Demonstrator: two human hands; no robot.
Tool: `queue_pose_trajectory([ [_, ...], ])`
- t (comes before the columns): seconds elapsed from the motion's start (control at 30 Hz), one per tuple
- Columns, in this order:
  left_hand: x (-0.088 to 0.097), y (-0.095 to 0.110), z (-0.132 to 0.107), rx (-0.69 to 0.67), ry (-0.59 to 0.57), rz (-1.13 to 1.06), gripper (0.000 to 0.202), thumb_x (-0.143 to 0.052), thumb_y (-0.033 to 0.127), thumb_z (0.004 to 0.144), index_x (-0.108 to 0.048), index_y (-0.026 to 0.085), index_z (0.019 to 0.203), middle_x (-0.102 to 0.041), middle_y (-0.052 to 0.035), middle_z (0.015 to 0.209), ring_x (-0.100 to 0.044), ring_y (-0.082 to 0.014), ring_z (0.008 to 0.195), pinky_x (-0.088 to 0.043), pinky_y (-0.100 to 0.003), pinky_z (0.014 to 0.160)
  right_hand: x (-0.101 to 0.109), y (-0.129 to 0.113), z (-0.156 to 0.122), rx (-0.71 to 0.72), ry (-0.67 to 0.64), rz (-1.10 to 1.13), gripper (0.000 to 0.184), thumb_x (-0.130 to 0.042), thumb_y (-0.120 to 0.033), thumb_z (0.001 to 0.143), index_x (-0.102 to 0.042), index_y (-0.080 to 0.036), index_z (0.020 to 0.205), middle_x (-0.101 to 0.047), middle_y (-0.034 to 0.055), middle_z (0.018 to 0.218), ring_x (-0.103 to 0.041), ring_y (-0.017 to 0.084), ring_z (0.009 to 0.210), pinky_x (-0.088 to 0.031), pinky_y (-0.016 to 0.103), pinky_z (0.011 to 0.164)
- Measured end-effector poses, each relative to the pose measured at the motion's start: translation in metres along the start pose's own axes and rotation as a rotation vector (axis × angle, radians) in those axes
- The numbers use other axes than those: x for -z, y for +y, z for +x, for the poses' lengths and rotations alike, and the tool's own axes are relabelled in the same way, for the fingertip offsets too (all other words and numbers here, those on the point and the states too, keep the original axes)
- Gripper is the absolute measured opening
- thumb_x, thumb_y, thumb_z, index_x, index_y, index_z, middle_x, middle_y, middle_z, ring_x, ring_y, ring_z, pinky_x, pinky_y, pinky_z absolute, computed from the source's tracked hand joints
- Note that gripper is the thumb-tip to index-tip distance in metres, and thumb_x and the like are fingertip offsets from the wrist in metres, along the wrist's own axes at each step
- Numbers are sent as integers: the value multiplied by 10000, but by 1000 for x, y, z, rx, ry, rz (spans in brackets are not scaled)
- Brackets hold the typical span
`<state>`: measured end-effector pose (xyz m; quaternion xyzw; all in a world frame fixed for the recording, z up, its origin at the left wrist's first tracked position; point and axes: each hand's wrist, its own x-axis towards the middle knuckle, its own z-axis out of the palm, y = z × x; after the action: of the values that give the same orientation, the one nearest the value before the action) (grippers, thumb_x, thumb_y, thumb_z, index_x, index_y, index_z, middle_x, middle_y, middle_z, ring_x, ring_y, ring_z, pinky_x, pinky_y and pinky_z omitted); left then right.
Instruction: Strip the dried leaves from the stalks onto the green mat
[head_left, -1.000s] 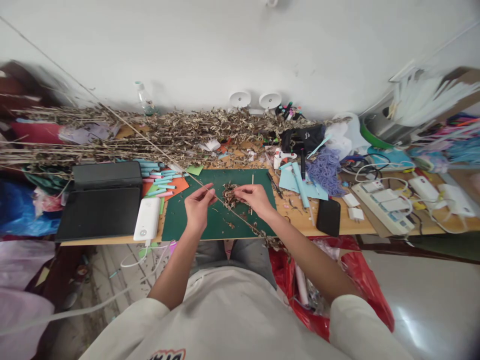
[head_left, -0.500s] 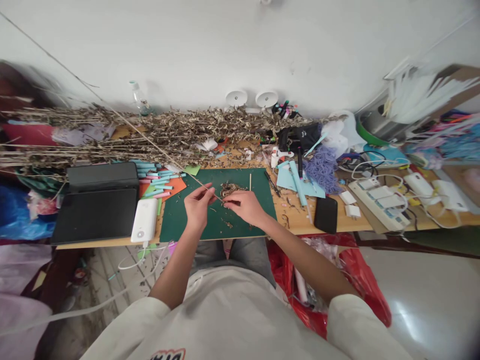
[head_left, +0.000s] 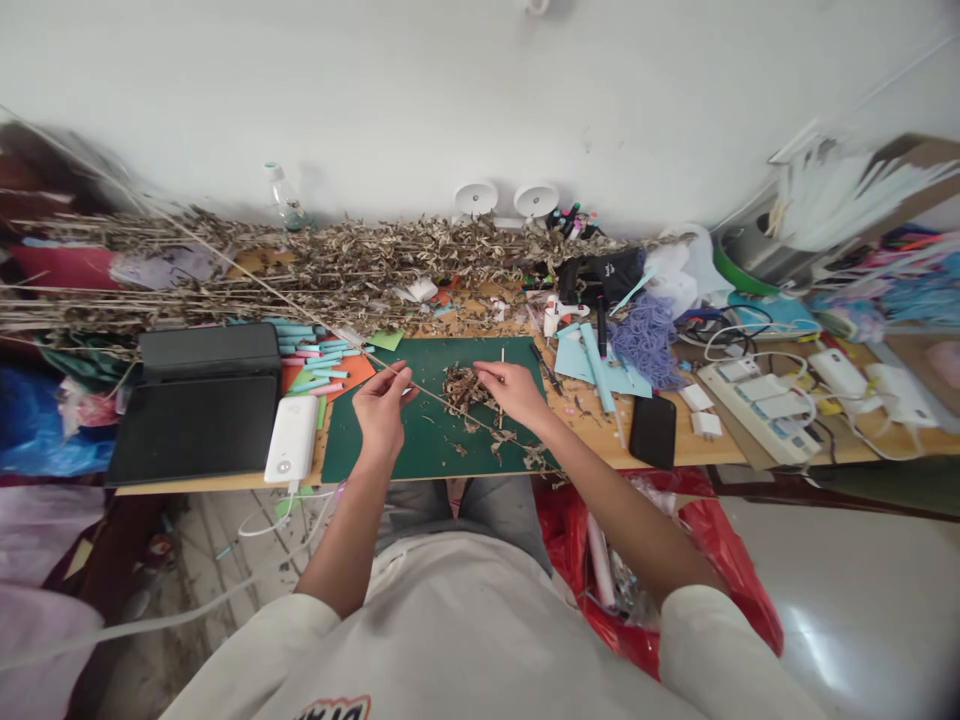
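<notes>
A long, thin dried plant stalk (head_left: 271, 287) slants from the upper left down across the green cutting mat (head_left: 420, 450). My left hand (head_left: 381, 408) pinches it between thumb and fingertips. Beyond that hand, its leafy end (head_left: 517, 442) reaches over the mat's lower right. My right hand (head_left: 511, 390) is closed, thumb against fingers, at the right side of a small heap of crumbled dry leaves (head_left: 463, 390). Whatever lies in those fingertips, if anything, is too small to make out. A thin pale stick (head_left: 502, 356) lies beside the right hand, partly covered by it.
Bundles of dried stalks (head_left: 360, 255) run along the wall. To the left are a black tablet case (head_left: 195, 430), a white power bank (head_left: 291, 440) and blue paper rolls (head_left: 322, 372). A glue gun (head_left: 556, 315), purple yarn (head_left: 646, 340), phone (head_left: 652, 430) and power strip (head_left: 765, 410) lie to the right.
The stalk has slid down to the right through my left hand, so its leafy end now shows on the mat. My right hand has moved slightly up and right, off the stalk.
</notes>
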<state>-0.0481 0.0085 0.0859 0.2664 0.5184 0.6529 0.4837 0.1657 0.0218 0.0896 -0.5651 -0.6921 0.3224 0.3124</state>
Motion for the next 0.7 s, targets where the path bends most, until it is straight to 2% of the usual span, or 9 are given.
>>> queue_pose_trajectory([
  [0.1, 0, -2, 1, -1, 12, 5, 333, -815, 368, 576, -725, 132, 793, -675, -42, 841, -587, -84, 629, -551, -268, 640, 1, -8, -13, -18, -162, 102, 360, -563, -402, 879, -663, -229, 1179, -712, 71, 1062, -669, 200, 903, -504, 309, 797],
  [0.17, 1, -2, 3, -13, 19, 10, 328, -814, 367, 575, -717, 132, 782, -669, -36, 820, -587, -89, 637, -548, -266, 641, -2, -14, -26, -8, -278, 116, 510, -669, -442, 798, -605, -226, 1255, -719, 62, 994, -669, 183, 807, -512, 289, 733],
  [0.27, 1, -2, 6, -46, 42, 17, 321, -804, 369, 593, -696, 132, 780, -649, -21, 778, -578, -87, 627, -537, -252, 625, -13, -18, -41, 72, -259, -32, 717, -791, -396, 681, -530, -230, 1328, -708, 55, 975, -647, 191, 797, -500, 297, 731],
  [0.3, 1, -2, 7, -62, 53, 28, 315, -795, 373, 608, -689, 134, 785, -635, -11, 749, -572, -85, 618, -528, -242, 613, -18, -19, -44, 103, -216, -86, 676, -779, -363, 703, -537, -230, 1320, -703, 60, 989, -642, 195, 816, -494, 303, 748],
  [0.4, -1, 0, 5, -123, 84, 68, 302, -751, 394, 677, -676, 155, 846, -588, 21, 680, -558, -81, 596, -495, -208, 582, -27, -20, -49, 179, -91, -132, 322, -605, -269, 869, -642, -227, 1186, -700, 76, 1008, -642, 193, 868, -477, 303, 799],
  [0.47, -2, 2, -2, -142, 68, 65, 315, -713, 419, 722, -673, 175, 918, -592, 21, 705, -567, -83, 615, -491, -199, 583, -29, -22, -50, 204, -31, -85, 237, -518, -245, 920, -694, -231, 1079, -708, 71, 982, -650, 185, 866, -477, 290, 806],
  [0.53, -4, 1, -14, -100, -31, 54, 340, -709, 424, 731, -677, 184, 970, -625, -1, 779, -594, -95, 664, -510, -208, 606, -28, -28, -47, 204, 15, -25, 217, -524, -260, 919, -714, -236, 1022, -716, 60, 938, -658, 184, 841, -485, 282, 791],
  [0.63, -7, -4, -34, 30, -243, 65, 324, -757, 388, 687, -699, 169, 919, -667, -36, 839, -635, -129, 736, -553, -259, 681, -26, -35, -41, 166, 55, 47, 191, -562, -293, 896, -732, -240, 965, -725, 50, 892, -666, 189, 803, -502, 290, 773],
  [0.7, -8, -8, -42, 74, -283, 60, 292, -772, 380, 669, -698, 160, 846, -677, -41, 818, -650, -146, 748, -571, -298, 717, -28, -36, -39, 121, 42, 101, 189, -575, -318, 884, -742, -242, 931, -729, 48, 864, -671, 195, 778, -517, 298, 753],
])
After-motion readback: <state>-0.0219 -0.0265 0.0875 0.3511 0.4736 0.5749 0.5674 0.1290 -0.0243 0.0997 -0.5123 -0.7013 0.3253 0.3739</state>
